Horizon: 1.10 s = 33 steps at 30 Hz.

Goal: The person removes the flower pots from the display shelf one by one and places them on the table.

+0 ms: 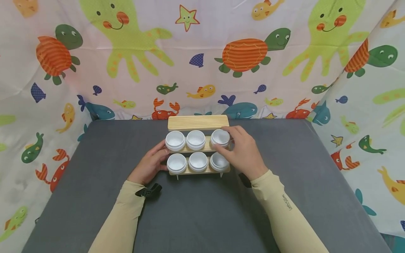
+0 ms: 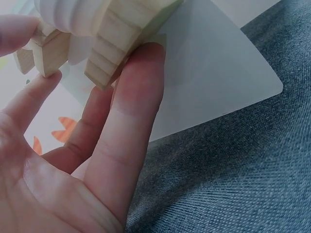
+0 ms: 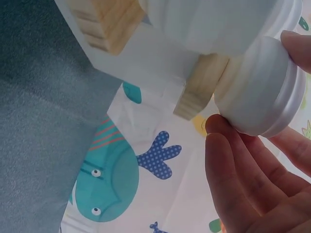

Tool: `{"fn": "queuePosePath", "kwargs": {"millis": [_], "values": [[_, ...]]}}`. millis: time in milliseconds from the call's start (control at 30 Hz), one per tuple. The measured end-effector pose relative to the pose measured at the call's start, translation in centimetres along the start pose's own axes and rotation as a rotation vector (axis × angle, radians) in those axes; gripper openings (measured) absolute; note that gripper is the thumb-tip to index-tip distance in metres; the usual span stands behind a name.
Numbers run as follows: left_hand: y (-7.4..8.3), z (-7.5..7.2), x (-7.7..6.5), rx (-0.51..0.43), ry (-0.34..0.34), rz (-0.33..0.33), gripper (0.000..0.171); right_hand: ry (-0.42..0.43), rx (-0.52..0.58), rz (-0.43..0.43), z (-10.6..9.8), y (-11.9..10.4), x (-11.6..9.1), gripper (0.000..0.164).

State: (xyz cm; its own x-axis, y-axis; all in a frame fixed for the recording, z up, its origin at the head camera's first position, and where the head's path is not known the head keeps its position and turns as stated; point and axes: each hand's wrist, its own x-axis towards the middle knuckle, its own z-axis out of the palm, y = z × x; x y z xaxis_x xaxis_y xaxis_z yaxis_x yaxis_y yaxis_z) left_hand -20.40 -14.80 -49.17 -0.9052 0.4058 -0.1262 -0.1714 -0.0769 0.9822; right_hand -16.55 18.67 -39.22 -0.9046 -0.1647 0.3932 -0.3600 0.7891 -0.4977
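A stepped wooden rack [image 1: 198, 123] with white supports stands before me, its two lower tiers each bearing a row of three white cups. My left hand [image 1: 147, 167] grips the rack's left end; in the left wrist view its fingers lie against the ends of the wooden slats [image 2: 108, 51]. With thumb and fingers, my right hand [image 1: 246, 153] holds the white cup [image 1: 220, 135] at the right end of the middle tier. The right wrist view shows this cup [image 3: 255, 90] tilted beside a slat [image 3: 201, 87], fingertips under it and thumb at its rim.
The rack stands on a grey cloth-covered table [image 1: 202, 214]. A curtain [image 1: 202, 59] printed with sea animals hangs behind and along both sides. The rack's top slat, at the back, bears no cups. A translucent white side panel [image 2: 214, 73] shows beneath the slats.
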Motion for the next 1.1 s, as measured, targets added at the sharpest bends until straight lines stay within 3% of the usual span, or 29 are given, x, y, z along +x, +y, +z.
{"fn": "queuePosePath", "kwargs": {"millis": [533,1100], "values": [[0.1,-0.1,-0.2,0.019,-0.016,-0.023,0.065,0.119,-0.039,0.013,-1.9,2.3,-1.9,0.060],[0.0,-0.1,-0.1,0.003,-0.024,-0.023,0.065,0.112,-0.066,0.132,-1.7,5.3,-3.9,0.061]]}}
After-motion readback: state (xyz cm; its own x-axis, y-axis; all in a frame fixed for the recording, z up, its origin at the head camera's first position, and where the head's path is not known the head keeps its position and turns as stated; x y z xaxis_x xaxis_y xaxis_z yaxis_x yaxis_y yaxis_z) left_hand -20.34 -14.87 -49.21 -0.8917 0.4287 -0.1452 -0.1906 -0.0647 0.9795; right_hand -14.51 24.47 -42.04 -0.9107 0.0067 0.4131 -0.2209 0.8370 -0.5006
